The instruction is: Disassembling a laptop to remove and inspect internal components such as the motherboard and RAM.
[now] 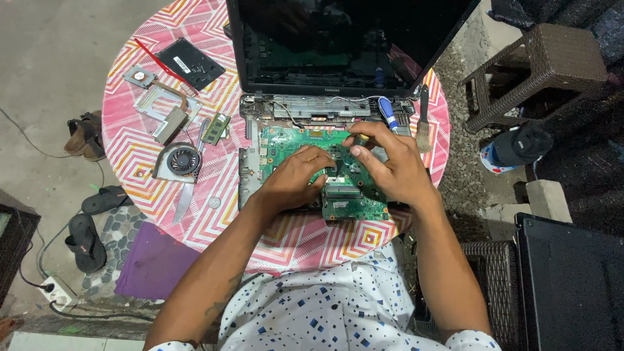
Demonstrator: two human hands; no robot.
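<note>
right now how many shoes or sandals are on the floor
3: a brown shoe left of the table, two black sandals lower left. Others may be hidden.

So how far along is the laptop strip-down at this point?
Already out on the table: fan, heatsink, memory stick, black cover. In hand: left hand and right hand rest on the bare green motherboard, which sits in the open laptop base. Apparently left: freeing the board.

Makeshift home repair spot: dismantled laptop (338,58), sandals (86,240).
</note>
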